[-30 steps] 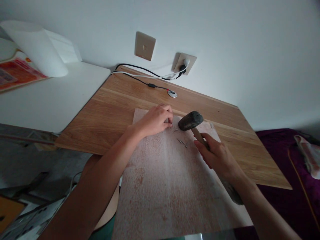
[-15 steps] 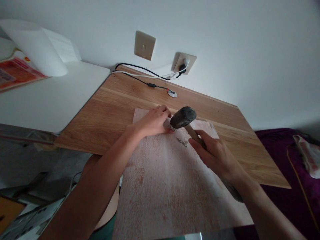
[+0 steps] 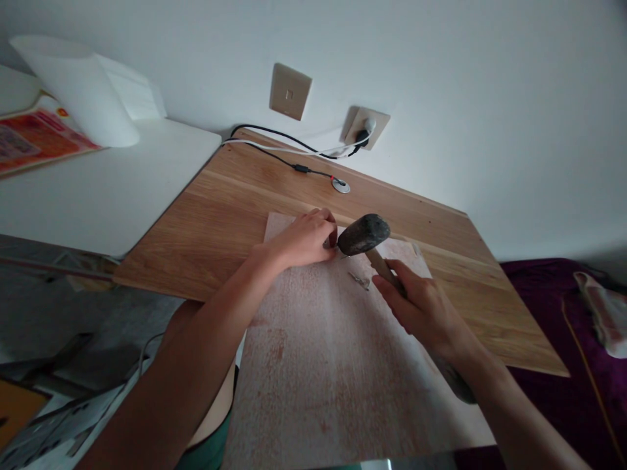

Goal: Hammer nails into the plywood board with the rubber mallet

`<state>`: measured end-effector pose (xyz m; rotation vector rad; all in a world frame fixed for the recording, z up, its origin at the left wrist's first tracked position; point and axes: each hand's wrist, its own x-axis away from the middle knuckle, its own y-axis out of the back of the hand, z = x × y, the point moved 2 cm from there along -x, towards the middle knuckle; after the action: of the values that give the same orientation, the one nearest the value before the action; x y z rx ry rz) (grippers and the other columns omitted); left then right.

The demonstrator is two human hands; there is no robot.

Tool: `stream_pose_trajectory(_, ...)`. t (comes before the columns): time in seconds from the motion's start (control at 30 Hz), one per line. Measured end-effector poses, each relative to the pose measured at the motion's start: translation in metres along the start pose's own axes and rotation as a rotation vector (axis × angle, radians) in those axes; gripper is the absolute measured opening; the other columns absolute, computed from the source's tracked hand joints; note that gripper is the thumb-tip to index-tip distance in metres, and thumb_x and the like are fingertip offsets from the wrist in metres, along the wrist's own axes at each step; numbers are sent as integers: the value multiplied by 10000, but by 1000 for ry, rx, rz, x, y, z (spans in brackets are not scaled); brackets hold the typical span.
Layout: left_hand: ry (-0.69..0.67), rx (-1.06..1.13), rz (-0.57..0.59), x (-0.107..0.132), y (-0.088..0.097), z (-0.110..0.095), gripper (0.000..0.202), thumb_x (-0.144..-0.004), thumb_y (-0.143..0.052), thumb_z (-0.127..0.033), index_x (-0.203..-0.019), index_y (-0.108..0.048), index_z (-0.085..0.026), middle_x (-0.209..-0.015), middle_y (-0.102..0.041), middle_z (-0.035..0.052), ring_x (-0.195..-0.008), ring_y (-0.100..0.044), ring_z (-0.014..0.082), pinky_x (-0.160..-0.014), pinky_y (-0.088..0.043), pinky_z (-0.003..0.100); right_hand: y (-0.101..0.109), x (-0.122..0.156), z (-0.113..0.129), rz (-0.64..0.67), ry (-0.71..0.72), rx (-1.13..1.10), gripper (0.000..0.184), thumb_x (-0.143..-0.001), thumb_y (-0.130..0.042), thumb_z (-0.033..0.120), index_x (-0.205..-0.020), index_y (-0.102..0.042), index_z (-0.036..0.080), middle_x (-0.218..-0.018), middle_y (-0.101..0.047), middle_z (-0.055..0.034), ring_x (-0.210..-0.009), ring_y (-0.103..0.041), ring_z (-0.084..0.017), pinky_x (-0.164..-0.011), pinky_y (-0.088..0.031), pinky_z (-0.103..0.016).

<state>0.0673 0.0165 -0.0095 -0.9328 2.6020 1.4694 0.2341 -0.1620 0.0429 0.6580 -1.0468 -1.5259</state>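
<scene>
A pale reddish plywood board lies on a wooden desk. My left hand rests on the board's far end, fingers pinched on a small nail that is barely visible. My right hand grips the wooden handle of a hammer. The hammer's dark head hangs right beside my left fingertips. Loose nails lie on the board between my hands.
Black and white cables run from a wall socket across the desk's far edge. A white table with a rolled white sheet stands at the left. A purple cloth lies on the right.
The hammer head came left from above the loose nails to my left fingertips. My left hand stayed pinched in place. The view shifted slightly.
</scene>
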Motion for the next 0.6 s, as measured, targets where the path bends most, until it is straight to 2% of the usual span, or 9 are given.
stream_pose_trajectory(0.17,10,-8,2,-1,-1,1,71,-916,-706,-128,-939,-772,-143,-1258,-700,150,-1226,-672,305,-1115,-521,462,3,3,2,-9,17,-17,431,-1029,-469,567,-1153,-637,190,-514,-548,45,-400,-516,-162,-491,-369,-289)
stream_pose_trajectory(0.4,20,-37,4,0,-1,3,90,-925,-698,-141,-966,-777,-155,-1240,-707,132,-1216,-678,290,-1097,-533,430,-1,2,6,-60,56,-4,421,-1011,-471,560,-1106,-634,184,-520,-547,44,-407,-513,-150,-489,-357,-283)
stream_pose_trajectory(0.6,17,-27,-2,1,0,2,71,-933,-702,-141,-920,-771,-151,-1232,-707,135,-1205,-685,292,-1103,-534,440,0,8,2,-36,12,-4,473,-1017,-458,592,-1148,-639,175,-499,-524,55,-382,-512,-154,-486,-374,-292)
